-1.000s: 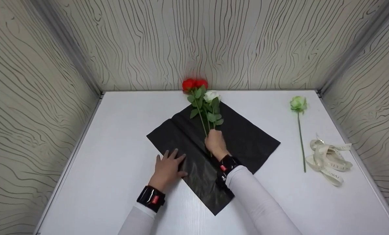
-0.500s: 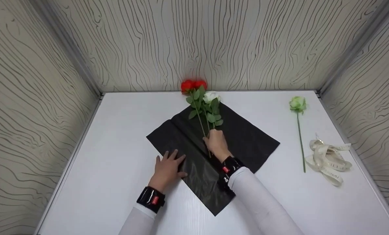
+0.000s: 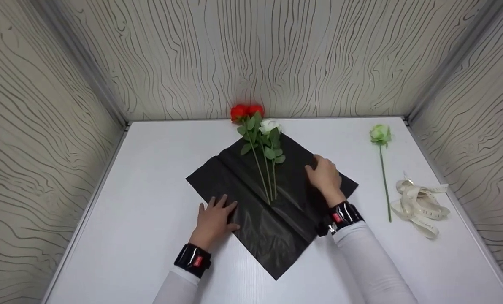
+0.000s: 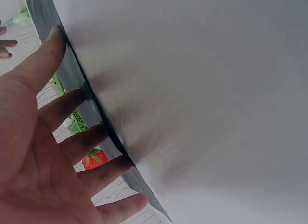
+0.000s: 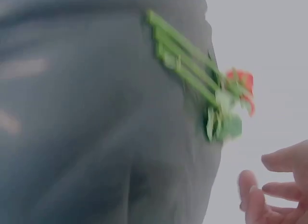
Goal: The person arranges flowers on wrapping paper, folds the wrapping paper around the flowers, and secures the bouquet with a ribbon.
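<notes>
A black sheet of wrapping paper [image 3: 251, 236] lies diagonally on the white table. Across its upper part rest two red roses [image 3: 247, 112] and a white rose [image 3: 270, 126], their green stems side by side and pointing toward the front. My left hand [image 3: 214, 223] rests with spread fingers on the paper's left edge; the left wrist view shows the fingertips [image 4: 98, 132] along that edge. To the right of the stems, my right hand [image 3: 325, 176] is over the paper's right part, holding nothing, its fingers loosely bent in the right wrist view.
On the right of the table lies a single pale green rose [image 3: 380, 134] with a long stem. Beside it is a loose heap of cream printed ribbon [image 3: 422, 202]. Patterned panels [image 3: 251, 59] enclose the table at the back and sides.
My right hand has let go of the rose stems and moved right over the paper. The roses stay lying on the sheet. My left hand keeps its place.
</notes>
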A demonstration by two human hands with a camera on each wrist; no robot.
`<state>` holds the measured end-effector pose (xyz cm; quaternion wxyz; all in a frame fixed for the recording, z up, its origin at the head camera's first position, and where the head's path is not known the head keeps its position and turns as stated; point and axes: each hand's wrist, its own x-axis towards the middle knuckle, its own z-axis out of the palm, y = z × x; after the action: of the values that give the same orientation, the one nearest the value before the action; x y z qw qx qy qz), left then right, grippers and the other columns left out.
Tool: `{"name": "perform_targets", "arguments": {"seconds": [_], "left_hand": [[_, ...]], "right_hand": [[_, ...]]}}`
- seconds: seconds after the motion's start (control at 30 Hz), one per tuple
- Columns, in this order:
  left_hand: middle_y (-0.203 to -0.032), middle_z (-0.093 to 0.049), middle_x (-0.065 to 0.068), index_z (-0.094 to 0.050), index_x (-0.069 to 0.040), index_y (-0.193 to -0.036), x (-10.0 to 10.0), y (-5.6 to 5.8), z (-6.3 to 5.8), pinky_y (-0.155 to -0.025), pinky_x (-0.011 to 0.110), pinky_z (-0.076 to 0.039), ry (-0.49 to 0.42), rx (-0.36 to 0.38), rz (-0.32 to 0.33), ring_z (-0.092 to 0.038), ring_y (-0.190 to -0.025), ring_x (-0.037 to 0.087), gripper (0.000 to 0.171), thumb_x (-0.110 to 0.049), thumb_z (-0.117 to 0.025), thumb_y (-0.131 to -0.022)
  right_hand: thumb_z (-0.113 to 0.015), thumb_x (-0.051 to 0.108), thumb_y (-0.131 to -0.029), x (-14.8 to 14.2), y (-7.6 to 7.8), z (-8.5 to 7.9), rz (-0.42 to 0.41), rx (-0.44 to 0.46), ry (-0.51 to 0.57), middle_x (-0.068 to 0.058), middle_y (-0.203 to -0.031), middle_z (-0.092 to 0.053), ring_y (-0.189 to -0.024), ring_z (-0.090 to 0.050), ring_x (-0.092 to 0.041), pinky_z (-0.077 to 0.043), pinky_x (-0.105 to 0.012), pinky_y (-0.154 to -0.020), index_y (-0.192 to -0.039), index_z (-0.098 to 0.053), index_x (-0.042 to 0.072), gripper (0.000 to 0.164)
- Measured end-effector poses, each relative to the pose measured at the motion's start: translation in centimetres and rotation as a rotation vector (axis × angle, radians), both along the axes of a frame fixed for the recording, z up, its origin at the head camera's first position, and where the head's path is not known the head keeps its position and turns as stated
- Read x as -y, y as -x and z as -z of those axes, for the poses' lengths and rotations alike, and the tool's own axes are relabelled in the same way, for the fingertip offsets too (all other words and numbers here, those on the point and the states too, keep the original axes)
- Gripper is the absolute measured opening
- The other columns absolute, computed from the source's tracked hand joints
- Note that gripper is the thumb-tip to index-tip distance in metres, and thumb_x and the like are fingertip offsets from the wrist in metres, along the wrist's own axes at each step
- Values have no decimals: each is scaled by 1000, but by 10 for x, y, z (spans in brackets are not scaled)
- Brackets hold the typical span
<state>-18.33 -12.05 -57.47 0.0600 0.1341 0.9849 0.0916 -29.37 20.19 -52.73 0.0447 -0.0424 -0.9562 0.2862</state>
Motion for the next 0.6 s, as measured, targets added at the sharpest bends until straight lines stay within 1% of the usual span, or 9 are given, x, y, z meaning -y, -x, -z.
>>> {"name": "perform_targets", "arguments": {"seconds": [0.1, 0.17, 0.23, 0.33, 0.4, 0.5, 0.6], "left_hand": [[-140, -37, 12, -49, -25, -133, -1, -1, 0, -93, 64, -24, 4, -16, 5, -31, -125, 42, 68, -54, -66, -73], [-140, -37, 12, -49, -25, -133, 0, -1, 1, -93, 64, -24, 8, -23, 8, -32, -125, 42, 69, -55, -65, -73], [-140, -37, 13, -49, -25, -133, 0, -2, 0, -92, 64, -25, 7, -25, 14, -32, -125, 42, 69, -55, -65, -73], [-141, -36, 12, -48, -25, -133, 0, -1, 1, -93, 64, -24, 12, -18, 16, -31, -126, 42, 69, -55, -65, -73], [-141, -35, 12, -48, -25, -134, 0, -1, 1, -93, 64, -24, 14, -13, 15, -30, -126, 42, 70, -56, -65, -73], [-141, -36, 12, -48, -25, -134, 1, 0, 2, -93, 64, -24, 18, -10, 15, -29, -126, 42, 70, -56, -65, -73], [-141, -36, 12, -48, -25, -134, 1, 1, 1, -92, 64, -25, 16, -14, 16, -30, -126, 42, 70, -56, -65, -73]], "right_hand": [[-55, 27, -87, -28, -4, -2, 21, 14, 8, -24, -126, -47, -113, -45, -40, -40, -52, -86, -132, -45, 3, 52], [-55, 26, -87, -44, -7, -1, 43, 19, 21, -27, -125, -46, -114, -43, -42, -38, -52, -88, -133, -43, 1, 53], [-55, 25, -87, -61, -12, -1, 77, 36, 22, -29, -126, -45, -114, -42, -44, -38, -53, -87, -134, -42, 0, 55], [-52, 26, -87, -85, -22, 1, 143, 100, -11, -30, -125, -44, -111, -43, -46, -39, -56, -82, -135, -40, 0, 56], [-50, 27, -87, -98, -30, 4, 190, 172, -44, -31, -125, -43, -108, -45, -47, -41, -58, -76, -133, -41, 0, 54], [-47, 28, -88, -115, -42, 8, 242, 284, -95, -32, -118, -47, -100, -50, -49, -43, -58, -66, -124, -48, -4, 48], [-46, 26, -89, -127, -51, 12, 279, 367, -132, -34, -110, -48, -92, -52, -51, -42, -57, -59, -113, -51, -10, 44]]}}
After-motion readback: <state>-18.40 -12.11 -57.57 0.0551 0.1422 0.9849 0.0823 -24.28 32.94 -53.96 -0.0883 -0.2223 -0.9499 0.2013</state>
